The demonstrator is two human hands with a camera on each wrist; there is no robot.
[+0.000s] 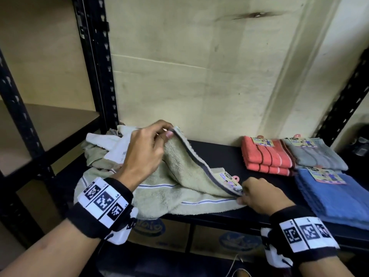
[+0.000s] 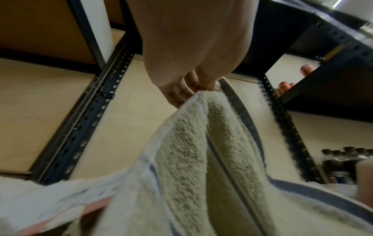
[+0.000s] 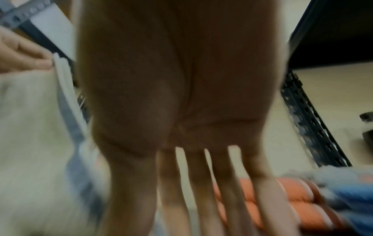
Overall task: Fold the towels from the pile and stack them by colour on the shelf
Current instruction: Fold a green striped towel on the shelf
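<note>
the black shelf [image 1: 219, 154] has bare board between the beige towel [image 1: 179, 176], which reaches its front edge at 7 o'clock, and the folded orange [image 1: 265, 154], grey [image 1: 317, 156] and blue stacks [image 1: 335, 198] at 3 o'clock. left hand [image 1: 145, 148] pinches the towel's raised dark hem in curled fingers [image 2: 203, 83]. right hand [image 1: 261, 196] pins the near corner; its grip is blurred, cannot tell.
</note>
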